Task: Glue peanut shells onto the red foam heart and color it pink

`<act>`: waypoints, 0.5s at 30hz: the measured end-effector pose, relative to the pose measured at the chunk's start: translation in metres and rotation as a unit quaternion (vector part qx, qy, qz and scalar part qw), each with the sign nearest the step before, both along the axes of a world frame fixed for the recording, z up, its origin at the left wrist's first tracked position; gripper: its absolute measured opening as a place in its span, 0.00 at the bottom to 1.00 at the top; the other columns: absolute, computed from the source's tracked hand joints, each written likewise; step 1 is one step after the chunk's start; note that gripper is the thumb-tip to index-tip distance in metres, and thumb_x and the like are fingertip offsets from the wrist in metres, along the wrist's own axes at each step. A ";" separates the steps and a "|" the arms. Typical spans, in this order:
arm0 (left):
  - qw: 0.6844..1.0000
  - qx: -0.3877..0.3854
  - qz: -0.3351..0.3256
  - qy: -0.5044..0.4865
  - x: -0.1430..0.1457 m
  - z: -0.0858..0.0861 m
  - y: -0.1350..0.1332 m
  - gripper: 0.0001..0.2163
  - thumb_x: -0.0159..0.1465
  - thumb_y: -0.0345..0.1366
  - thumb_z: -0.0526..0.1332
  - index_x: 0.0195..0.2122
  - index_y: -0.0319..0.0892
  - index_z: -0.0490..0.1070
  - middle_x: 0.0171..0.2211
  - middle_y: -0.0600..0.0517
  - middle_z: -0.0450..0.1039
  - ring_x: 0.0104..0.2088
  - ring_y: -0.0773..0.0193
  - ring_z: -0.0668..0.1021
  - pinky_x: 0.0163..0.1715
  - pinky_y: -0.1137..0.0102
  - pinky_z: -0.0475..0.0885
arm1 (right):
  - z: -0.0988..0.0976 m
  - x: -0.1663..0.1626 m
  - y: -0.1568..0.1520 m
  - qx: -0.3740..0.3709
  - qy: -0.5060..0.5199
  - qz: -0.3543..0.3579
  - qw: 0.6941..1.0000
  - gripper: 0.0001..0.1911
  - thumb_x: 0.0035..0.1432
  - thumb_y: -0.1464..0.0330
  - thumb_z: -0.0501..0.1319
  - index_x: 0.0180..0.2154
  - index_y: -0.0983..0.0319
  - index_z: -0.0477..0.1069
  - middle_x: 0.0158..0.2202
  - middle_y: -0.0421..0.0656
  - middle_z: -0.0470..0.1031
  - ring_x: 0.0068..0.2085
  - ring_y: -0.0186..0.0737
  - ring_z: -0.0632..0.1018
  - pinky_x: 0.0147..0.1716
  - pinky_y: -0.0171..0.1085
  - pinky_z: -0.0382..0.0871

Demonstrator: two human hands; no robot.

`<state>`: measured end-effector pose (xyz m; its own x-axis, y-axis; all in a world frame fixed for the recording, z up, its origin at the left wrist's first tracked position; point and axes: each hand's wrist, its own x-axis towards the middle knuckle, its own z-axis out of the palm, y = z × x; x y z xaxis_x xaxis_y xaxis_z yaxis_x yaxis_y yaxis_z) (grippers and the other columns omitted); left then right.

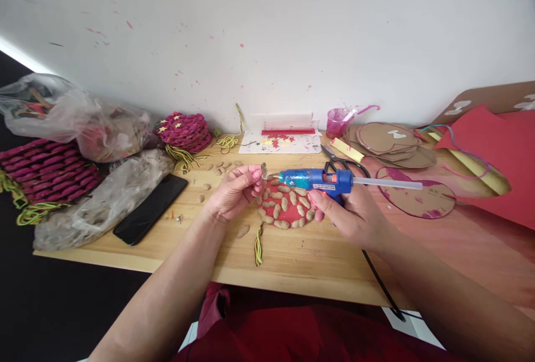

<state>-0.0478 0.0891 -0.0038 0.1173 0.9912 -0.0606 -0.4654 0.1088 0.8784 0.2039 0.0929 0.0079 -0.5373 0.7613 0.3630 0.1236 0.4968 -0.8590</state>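
Observation:
Pinched in the fingertips of my left hand (239,188) is a peanut (264,170). My right hand (355,211) is wrapped round the handle of a blue glue gun (315,179), whose nozzle points left and meets or nearly meets the peanut. A long white glue stick (388,183) sticks out of the gun's back end. Below both hands lies a red disc (288,206) with several peanuts set on it, partly hidden by the gun. A yellow-green yarn tassel (258,246) extends from its front edge. One loose peanut (243,231) rests left of the tassel.
Left are a black phone (150,210), plastic bags (112,200) and magenta peanut pieces (184,130) with yellow tassels. Behind stand a paper with star shapes (276,143) and a pink cup (337,122). Scissors (346,164), cardboard discs (388,141) and red sheet (497,155) lie right. A black cord (378,278) hangs over the edge.

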 end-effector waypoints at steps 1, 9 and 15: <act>1.000 0.001 0.006 0.000 -0.001 0.000 0.000 0.17 0.49 0.40 0.79 0.22 0.37 0.71 0.19 0.56 0.65 0.22 0.73 0.67 0.21 0.79 0.62 | 0.000 0.000 0.001 -0.003 -0.001 -0.007 1.000 0.17 0.71 0.60 0.58 0.30 0.59 0.71 0.24 0.39 0.73 0.25 0.33 0.74 0.23 0.35 0.63; 0.968 0.037 0.009 0.249 0.008 0.007 -0.018 0.10 0.51 0.37 0.77 0.32 0.39 0.82 0.27 0.50 0.79 0.25 0.68 0.75 0.27 0.74 0.70 | -0.015 -0.003 0.016 -0.086 0.018 -0.114 0.990 0.22 0.67 0.50 0.59 0.30 0.60 0.71 0.26 0.40 0.73 0.25 0.33 0.72 0.24 0.36 0.64; 0.863 0.157 0.014 0.480 0.029 0.017 -0.043 0.06 0.54 0.27 0.72 0.32 0.43 0.83 0.28 0.51 0.79 0.27 0.66 0.74 0.29 0.72 0.66 | -0.029 -0.007 0.020 -0.068 0.007 -0.150 0.986 0.20 0.66 0.50 0.59 0.32 0.59 0.72 0.29 0.40 0.73 0.33 0.38 0.74 0.32 0.37 0.67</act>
<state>-0.0190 0.0460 0.0134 0.1388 0.9781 0.1552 0.4943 -0.2042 0.8450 0.1972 0.1128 -0.0207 -0.2759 0.9277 0.2515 0.2355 0.3190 -0.9180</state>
